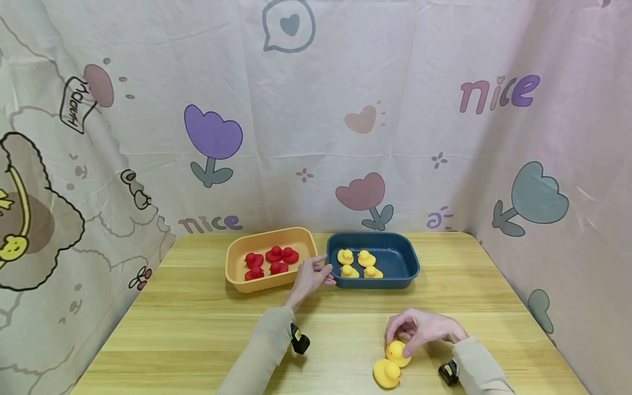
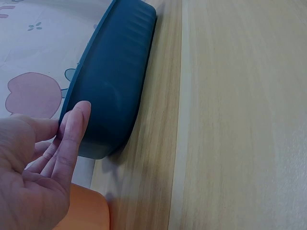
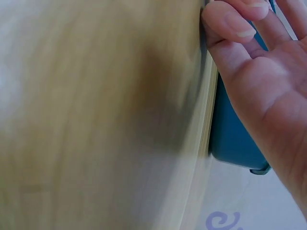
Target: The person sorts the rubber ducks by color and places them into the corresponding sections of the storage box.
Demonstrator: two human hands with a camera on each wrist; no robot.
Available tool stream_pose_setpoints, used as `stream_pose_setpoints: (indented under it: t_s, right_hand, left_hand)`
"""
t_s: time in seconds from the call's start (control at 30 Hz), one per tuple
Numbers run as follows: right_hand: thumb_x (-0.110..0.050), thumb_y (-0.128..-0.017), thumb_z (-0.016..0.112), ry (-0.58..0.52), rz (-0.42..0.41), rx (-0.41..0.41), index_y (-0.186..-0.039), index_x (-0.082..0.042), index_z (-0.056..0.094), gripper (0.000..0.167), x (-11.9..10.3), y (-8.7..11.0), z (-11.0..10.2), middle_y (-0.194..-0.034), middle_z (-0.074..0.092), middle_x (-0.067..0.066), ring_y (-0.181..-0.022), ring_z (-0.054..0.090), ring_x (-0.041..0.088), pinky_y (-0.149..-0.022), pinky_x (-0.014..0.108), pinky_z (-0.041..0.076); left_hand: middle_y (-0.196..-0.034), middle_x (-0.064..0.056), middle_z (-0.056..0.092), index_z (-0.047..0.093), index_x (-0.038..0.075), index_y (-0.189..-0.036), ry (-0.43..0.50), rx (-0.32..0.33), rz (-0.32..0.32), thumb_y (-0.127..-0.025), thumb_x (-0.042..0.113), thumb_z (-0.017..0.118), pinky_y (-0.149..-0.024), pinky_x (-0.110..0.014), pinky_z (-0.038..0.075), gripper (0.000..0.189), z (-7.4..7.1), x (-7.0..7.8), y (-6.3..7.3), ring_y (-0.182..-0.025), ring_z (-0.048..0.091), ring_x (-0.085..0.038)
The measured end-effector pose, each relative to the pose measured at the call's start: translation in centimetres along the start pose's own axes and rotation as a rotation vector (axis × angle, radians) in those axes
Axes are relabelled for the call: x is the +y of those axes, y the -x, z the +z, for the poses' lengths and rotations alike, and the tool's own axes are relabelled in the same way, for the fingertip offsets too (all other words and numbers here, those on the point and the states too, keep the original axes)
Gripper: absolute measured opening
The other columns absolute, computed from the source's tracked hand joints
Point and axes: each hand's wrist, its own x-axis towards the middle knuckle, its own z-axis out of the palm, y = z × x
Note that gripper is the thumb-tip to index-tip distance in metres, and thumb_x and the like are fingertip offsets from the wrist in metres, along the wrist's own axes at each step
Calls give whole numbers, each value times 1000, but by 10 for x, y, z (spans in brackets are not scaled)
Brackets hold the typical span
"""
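My left hand [image 1: 312, 274] pinches the near left rim of a dark blue plastic tub [image 1: 399, 263]. The left wrist view shows thumb and fingers on either side of that tub's edge [image 2: 70, 93]. Several yellow rubber ducks [image 1: 366, 259] sit in its left half. At the front right, my right hand [image 1: 427, 327] has thumb and fingertips around a yellow rubber duck [image 1: 396, 352]. Just in front of it, a second yellow duck [image 1: 385, 375] lies on the table. In the right wrist view the right hand [image 3: 268, 86] appears with curled fingers; the duck is out of sight there.
Left of the blue tub stands a yellow-orange tub [image 1: 236, 272] with several red rubber ducks [image 1: 254, 260] inside. Both tubs are at the back of the wooden table [image 1: 207, 329], close to a printed cloth backdrop [image 1: 296, 137]. Black wrist cameras [image 1: 299, 340] sit at both sleeves.
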Motion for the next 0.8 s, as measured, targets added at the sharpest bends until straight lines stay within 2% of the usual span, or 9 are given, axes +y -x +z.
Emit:
stream_pose_setpoints:
  t_s: [0.07,0.13,0.2,0.3,0.37,0.43,0.8]
  right_hand:
    - [3,-83,72,0,-20,-5,-113,16,62,34,1,0,0,-109,56,38,-70,40,37,-65,6,43]
    - [4,-83,72,-9,-22,-5,-113,16,62,34,2,0,-1,-109,56,38,-68,42,29,-65,6,43]
    - [4,-83,72,-11,-25,-5,-113,16,62,33,2,0,-1,-108,57,38,-68,43,26,-65,6,43]
    - [4,-83,72,-11,-24,-5,-112,16,62,33,1,0,-1,-106,56,39,-70,46,10,-64,6,42]
    - [4,-83,72,-16,-22,-5,-112,17,62,33,1,-1,-1,-105,56,40,-71,47,6,-64,6,42]
    - [4,-83,72,-24,-15,-5,-112,17,62,33,0,-1,-1,-103,55,41,-77,47,-3,-64,5,41]
    - [4,-84,70,-56,-15,5,-113,20,59,35,1,-1,-1,-97,50,44,-77,48,-4,-65,5,42]
  left_hand:
    - [-86,-27,75,47,-10,-144,-1,1,0,-99,6,61,-74,-51,64,49,0,0,0,-74,75,-41]
    - [-85,-27,75,47,-11,-143,1,2,6,-99,5,60,-73,-50,64,49,0,-1,0,-74,75,-41]
    - [-86,-28,75,46,-12,-143,4,4,6,-99,4,60,-74,-53,63,49,0,4,2,-75,75,-43]
    - [-86,-29,75,46,-12,-143,11,5,-1,-99,4,60,-74,-52,63,49,0,5,3,-74,75,-41]
    - [-87,-29,75,46,-11,-144,13,3,-16,-99,5,60,-75,-52,63,50,0,6,2,-75,75,-41]
    - [-87,-27,75,46,-10,-144,17,1,-23,-99,5,60,-74,-49,64,50,0,2,0,-75,76,-39]
    - [-86,-26,75,47,-9,-144,18,1,-26,-100,6,60,-73,-46,64,49,0,0,0,-73,76,-37]
